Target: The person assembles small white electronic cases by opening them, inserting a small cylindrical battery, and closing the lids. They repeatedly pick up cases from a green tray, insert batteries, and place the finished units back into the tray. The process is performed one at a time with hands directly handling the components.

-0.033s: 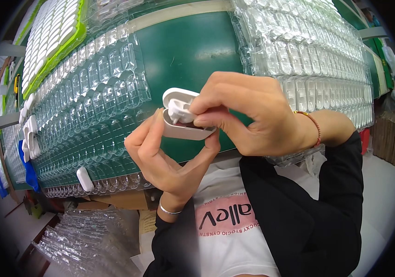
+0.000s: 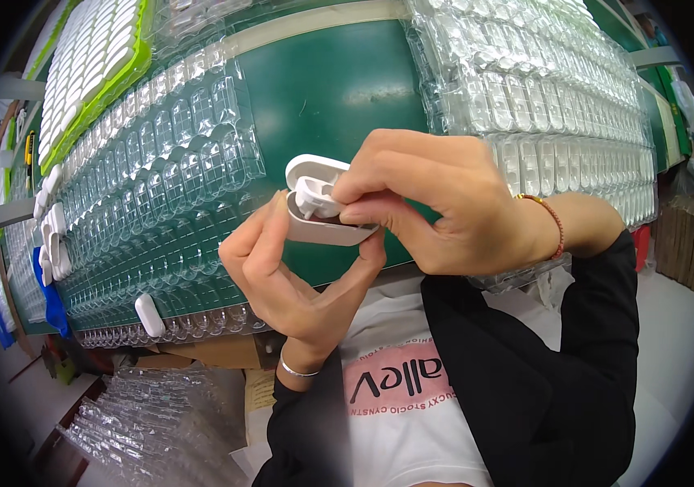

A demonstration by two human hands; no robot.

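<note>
My left hand [image 2: 286, 280] grips a small white earbud charging case [image 2: 327, 230] by its two ends, between thumb and fingers. The case's lid [image 2: 314, 165] is flipped up. In the pinch of my right hand [image 2: 436, 203] is a white moulded plastic insert [image 2: 313, 195], held tilted at the mouth of the case. Part of the insert is hidden behind my right fingertips, so I cannot tell how far it sits inside. Both hands are above the green work table [image 2: 323, 89].
Clear plastic blister trays [image 2: 160, 154] cover the table's left side. More trays holding white parts [image 2: 525, 97] are stacked to the right. A lime-green tray [image 2: 140, 53] bears rows of white cases. A single white case [image 2: 150, 315] lies near the front edge. Clear packaging [image 2: 148, 422] fills the lower left.
</note>
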